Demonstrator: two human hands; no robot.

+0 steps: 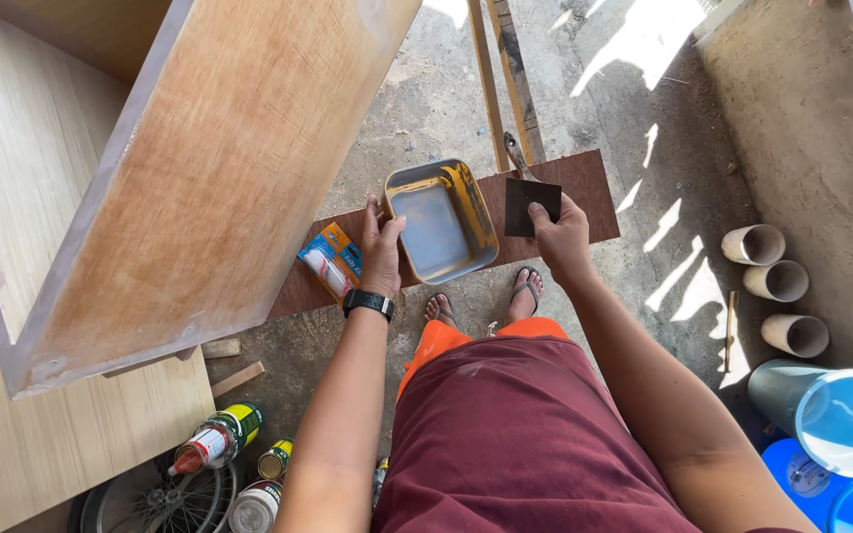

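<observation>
Rough concrete floor (426, 109) here, my left grip (381, 247) clamps the tray (441, 219) rim, right grip (562, 237) pinches the scraper (530, 202); tray might tip off that narrow board (584, 192).

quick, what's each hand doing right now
left hand: closed on the tray rim
right hand: closed, holding a dark square sheet

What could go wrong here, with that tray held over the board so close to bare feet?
The left hand grips only one edge of the metal tray, so it could tip and spill toward the sandalled feet. The tray sits on a narrow brown board and might slide off. The dark scraper in the right hand could nick the fingers pinching its blade.
</observation>
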